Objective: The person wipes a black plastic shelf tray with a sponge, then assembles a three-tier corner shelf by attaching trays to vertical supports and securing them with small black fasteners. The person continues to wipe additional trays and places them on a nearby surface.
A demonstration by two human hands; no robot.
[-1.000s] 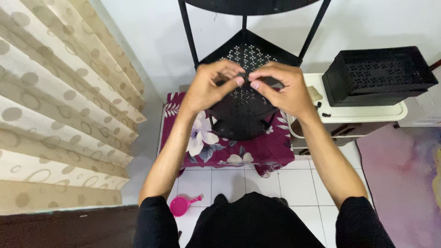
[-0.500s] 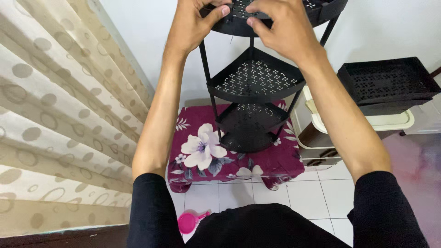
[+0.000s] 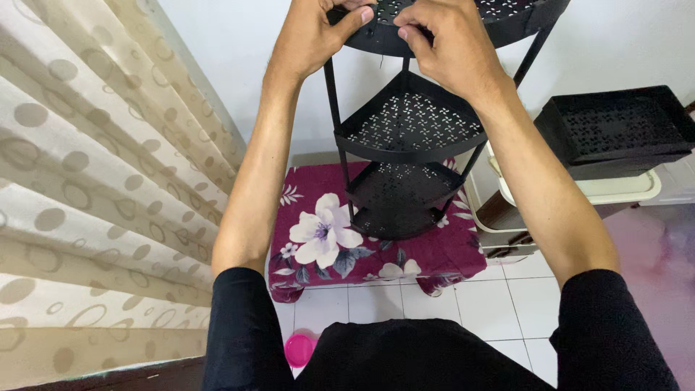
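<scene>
Both hands, left hand [image 3: 311, 36] and right hand [image 3: 445, 40], grip the black corner rack's [image 3: 409, 123] top-shelf rim.

Left grip [image 3: 313, 36], right grip [image 3: 445, 43] raised, fingers curled.

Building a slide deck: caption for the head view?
Both hands, left hand and right hand, grip the black corner shelf's top tier.

Tiered corner shelf [image 3: 410, 137] on stool [image 3: 369, 239], curtain [image 3: 94, 181] left, perforated crate [image 3: 619, 127] right, cup [image 3: 298, 350] on floor in front
</scene>
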